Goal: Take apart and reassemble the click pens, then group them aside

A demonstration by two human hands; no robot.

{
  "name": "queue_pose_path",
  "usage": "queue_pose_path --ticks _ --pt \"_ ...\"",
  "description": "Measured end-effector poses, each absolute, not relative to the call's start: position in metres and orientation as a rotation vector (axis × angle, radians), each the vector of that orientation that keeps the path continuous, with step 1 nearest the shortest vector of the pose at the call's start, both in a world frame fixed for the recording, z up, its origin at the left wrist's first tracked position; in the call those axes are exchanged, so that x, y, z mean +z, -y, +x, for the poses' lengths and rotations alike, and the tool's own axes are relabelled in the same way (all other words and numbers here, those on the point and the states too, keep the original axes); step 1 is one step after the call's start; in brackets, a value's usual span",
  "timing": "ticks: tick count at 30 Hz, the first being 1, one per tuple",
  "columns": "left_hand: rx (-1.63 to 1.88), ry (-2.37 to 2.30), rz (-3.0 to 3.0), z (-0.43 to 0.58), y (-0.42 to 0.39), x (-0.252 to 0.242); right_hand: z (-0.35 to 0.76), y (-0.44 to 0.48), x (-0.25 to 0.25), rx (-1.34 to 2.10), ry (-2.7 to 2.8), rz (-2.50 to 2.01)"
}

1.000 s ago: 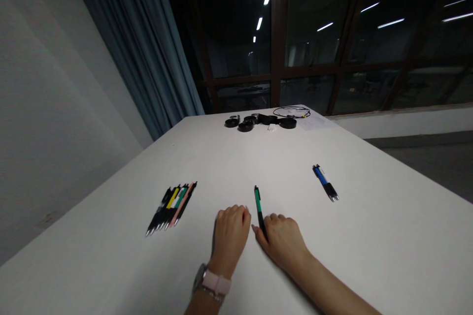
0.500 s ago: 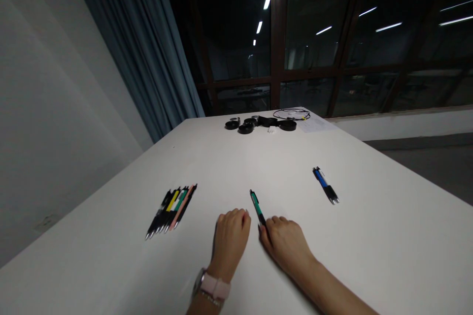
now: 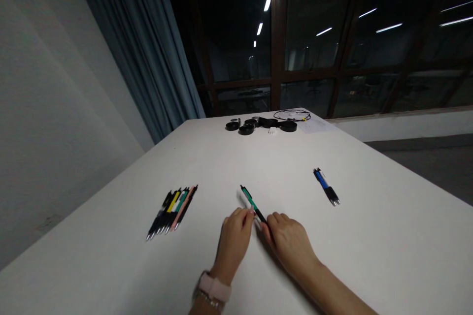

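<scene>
A green pen with a black lower part (image 3: 248, 197) slants between my hands, its clicker end pointing away from me. The lower end of the pen is held by my right hand (image 3: 290, 236), whose closed fingers hide the tip. My left hand (image 3: 235, 236) is closed too, and its thumb and fingertip pinch the pen's middle. A faint shadow beside the pen suggests its far end is off the table.
Several pens (image 3: 173, 210), black, yellow, green and pink, lie side by side at left. At right lie a blue pen and a white one (image 3: 326, 187). Black rolls (image 3: 246, 129), a cable (image 3: 291, 115) and paper (image 3: 318, 125) sit at the white table's (image 3: 221, 157) far end.
My left hand has moved right and come onto the pen. The pen's far end has swung left and seems raised, while my right hand keeps hold of it.
</scene>
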State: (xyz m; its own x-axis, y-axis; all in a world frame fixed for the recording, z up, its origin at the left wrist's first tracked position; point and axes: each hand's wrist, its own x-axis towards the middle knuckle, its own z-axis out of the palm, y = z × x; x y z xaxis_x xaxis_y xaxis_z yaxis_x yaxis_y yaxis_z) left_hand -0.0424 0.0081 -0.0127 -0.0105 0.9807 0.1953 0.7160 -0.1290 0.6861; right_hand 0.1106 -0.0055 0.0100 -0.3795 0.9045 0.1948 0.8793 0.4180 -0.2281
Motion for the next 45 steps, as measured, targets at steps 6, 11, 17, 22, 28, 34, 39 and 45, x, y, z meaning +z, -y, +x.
queue_pose_path --ticks 6,11,17,22,28,34,39,45 --pt "1.107 -1.293 1.346 -0.037 -0.014 -0.004 0.111 0.007 0.0 0.748 2.034 -1.353" --pt "1.105 -1.206 1.127 -0.038 -0.011 -0.001 0.108 -0.002 -0.01 1.54 1.492 -1.05" --pt "1.153 -1.126 1.02 -0.036 -0.007 0.0 0.11 -0.006 -0.007 1.815 1.244 -0.923" --pt "1.141 -1.073 1.021 -0.033 -0.007 0.001 0.111 -0.004 0.0 1.85 1.14 -0.872" --pt "1.191 -1.171 1.045 -0.033 -0.008 0.003 0.111 -0.005 -0.001 1.884 1.157 -0.864" --pt "1.215 -1.166 1.053 -0.036 -0.011 -0.004 0.111 -0.004 -0.008 1.743 1.371 -0.903" --pt "1.23 -1.175 1.05 -0.035 -0.012 -0.007 0.114 0.0 -0.008 1.589 1.527 -1.0" --pt "1.231 -1.165 1.061 -0.035 -0.013 -0.01 0.117 0.003 -0.004 1.333 1.72 -1.086"
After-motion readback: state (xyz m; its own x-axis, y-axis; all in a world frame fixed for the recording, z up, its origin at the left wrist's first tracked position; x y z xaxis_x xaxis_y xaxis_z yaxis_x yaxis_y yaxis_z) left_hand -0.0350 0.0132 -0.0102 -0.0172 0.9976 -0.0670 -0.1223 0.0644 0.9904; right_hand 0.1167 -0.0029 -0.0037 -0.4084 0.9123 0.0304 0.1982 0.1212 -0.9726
